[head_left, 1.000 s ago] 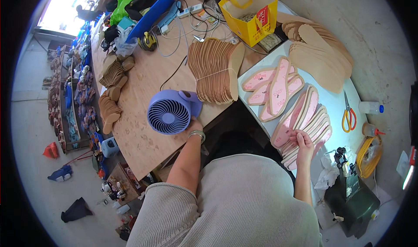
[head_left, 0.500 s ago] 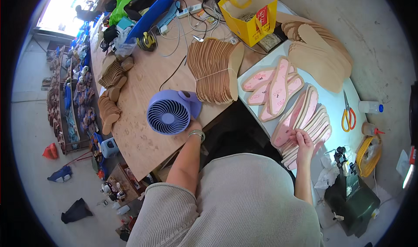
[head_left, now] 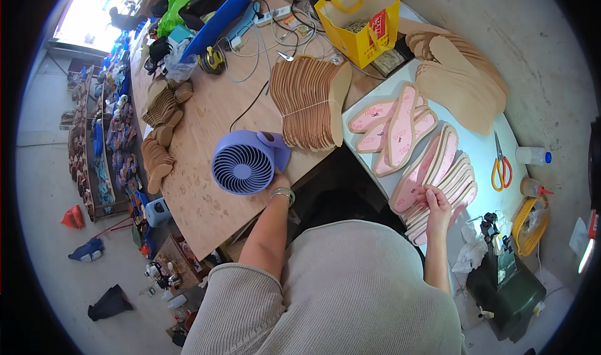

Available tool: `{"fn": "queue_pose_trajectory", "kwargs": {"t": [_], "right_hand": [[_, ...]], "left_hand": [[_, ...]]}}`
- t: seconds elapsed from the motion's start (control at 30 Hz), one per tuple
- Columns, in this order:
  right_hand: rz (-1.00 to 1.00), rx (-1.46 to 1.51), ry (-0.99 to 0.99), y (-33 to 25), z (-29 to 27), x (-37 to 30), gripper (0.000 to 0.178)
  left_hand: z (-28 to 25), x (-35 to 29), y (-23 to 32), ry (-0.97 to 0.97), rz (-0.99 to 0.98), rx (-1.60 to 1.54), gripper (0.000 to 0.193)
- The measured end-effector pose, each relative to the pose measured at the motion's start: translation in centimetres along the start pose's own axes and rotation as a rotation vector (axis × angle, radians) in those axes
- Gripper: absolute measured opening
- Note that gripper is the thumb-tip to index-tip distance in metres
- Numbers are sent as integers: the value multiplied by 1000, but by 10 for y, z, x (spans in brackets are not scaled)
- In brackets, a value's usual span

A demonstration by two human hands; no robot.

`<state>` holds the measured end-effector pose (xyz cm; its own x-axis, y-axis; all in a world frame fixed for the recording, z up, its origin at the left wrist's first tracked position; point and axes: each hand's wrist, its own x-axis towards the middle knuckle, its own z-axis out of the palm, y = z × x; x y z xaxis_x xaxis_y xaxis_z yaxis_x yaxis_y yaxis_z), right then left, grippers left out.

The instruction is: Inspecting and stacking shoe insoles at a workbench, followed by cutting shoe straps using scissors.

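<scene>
My left hand [head_left: 278, 181] reaches to the side of a purple desk fan [head_left: 243, 163] at the wood table's near edge. Its fingers are hidden by the fan, so their grip cannot be seen. Over a fanned stack of pink insoles with tan edges [head_left: 446, 186] on the white table, my right hand [head_left: 437, 203] has its fingers drawn together. What lies between those fingertips, if anything, is too small to make out. Several more pink insoles [head_left: 400, 130] lie crossed in a pile just beyond.
A tied bundle of brown sole-shaped pieces [head_left: 310, 105] stands behind the fan. Tan sole sheets [head_left: 460, 83] are piled at the far right. Orange-handled scissors [head_left: 501, 167] lie near the white table's right edge. A yellow bag [head_left: 360, 33] and a power strip [head_left: 273, 15] sit at the back.
</scene>
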<state>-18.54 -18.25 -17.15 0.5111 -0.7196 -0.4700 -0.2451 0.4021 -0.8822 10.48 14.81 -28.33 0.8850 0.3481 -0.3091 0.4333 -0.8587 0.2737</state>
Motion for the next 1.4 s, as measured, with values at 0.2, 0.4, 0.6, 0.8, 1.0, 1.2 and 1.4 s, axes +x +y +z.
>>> {"fn": "queue_pose_trajectory", "kwargs": {"t": [0.2,0.4,0.6,0.8,1.0,1.2,1.4], "right_hand": [[-5,3,-25,-2,1,-1,19],[-8,-10,-7,-1,-1,0,18],[-3,-6,-11,-1,1,-1,18],[-22,-3,6,-1,-3,-5,18],[-178,-75,267,28,-49,-10,19],[-445,-624,469,61,-78,-15,56],[-378,-960,559,50,-49,-36,85]], "left_hand": [[-14,-4,-4,15,47,-80,53],[-3,-2,2,33,50,-50,54],[-3,3,-8,25,64,-84,55],[-6,-29,-4,-162,-5,84,54],[-33,-113,52,-539,650,-161,40],[-20,-203,181,-1144,964,-386,27],[44,-290,216,-1520,969,-477,31]]}}
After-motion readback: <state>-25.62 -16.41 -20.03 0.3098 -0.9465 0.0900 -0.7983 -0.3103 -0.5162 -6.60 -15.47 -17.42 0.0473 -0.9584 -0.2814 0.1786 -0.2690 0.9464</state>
